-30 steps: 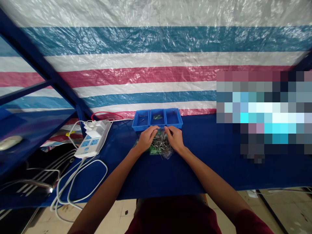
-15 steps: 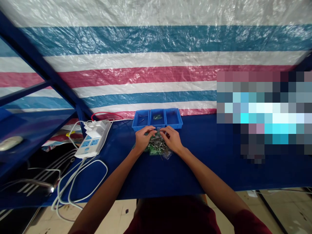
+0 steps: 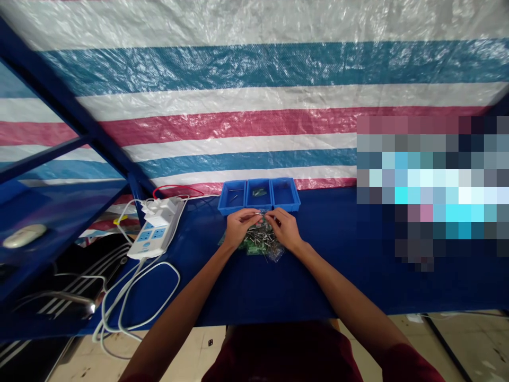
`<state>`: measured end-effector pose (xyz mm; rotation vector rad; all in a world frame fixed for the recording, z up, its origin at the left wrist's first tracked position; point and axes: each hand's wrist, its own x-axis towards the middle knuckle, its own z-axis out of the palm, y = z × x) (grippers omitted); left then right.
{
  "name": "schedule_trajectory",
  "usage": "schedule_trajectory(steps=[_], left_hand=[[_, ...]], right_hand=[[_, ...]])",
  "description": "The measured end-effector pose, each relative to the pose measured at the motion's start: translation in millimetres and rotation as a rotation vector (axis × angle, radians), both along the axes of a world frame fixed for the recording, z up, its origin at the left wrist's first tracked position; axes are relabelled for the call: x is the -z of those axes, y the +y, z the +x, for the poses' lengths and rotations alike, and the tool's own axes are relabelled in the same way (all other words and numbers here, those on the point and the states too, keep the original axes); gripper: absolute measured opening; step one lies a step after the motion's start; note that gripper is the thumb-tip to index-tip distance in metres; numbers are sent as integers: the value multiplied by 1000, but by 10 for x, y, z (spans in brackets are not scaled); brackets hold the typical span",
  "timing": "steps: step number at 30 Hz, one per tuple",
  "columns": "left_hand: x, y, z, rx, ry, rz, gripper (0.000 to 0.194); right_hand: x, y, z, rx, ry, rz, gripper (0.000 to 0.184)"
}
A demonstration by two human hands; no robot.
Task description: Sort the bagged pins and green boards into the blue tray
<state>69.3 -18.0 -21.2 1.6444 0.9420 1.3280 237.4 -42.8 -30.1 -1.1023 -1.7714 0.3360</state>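
My left hand (image 3: pixel 237 229) is closed in a pinch on a thin silvery metal pin (image 3: pixel 258 214), just above a pile. Opposite it, my right hand (image 3: pixel 287 230) also pinches, its fingertips near the pin's other end; what they hold is too small to make out. Under and between the hands lies a heap of small metal pins (image 3: pixel 260 237), mixed with small green pieces (image 3: pixel 253 249) and clear plastic (image 3: pixel 275 254). Right behind the hands stand three joined blue trays (image 3: pixel 259 205). A few thin metal pieces lie in the left tray, green pieces in the middle one.
On the left of the blue table (image 3: pixel 262 292) sits a white power strip (image 3: pixel 149 240) with plugged-in chargers and looped white cables (image 3: pixel 177 284). A pale computer mouse (image 3: pixel 24 236) lies farther left. A striped plastic sheet (image 3: pixel 238 122) hangs behind. The right side is pixelated.
My fingertips have come closer together, and a thin metal pin now shows between them. The whole view has shifted slightly, with the trays a little farther right.
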Motion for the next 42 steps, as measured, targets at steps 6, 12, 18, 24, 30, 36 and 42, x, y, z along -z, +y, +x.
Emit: schedule_trajectory(steps=[6,12,18,24,30,36,42], left_hand=[[-39,-11,-50,15,62,42,23],[-105,-58,-97,-49,280,267,18],[-64,-5,-118,-93,487,504,22],[-22,16,-123,-146,466,555,14],[19,-12,-92,-106,496,528,15],[38,-6,-93,-160,484,553,14],[-8,-8,-71,-207,380,435,17]], right_hand=[[10,-2,-13,-13,-24,19,30],[-48,-16,9,49,-43,12,33],[6,16,33,82,-40,-1,34],[-5,5,43,56,-44,-16,31],[-56,-5,63,-23,-85,-11,29],[-29,-5,29,-14,-144,11,27],[-66,1,34,-15,-140,37,26]])
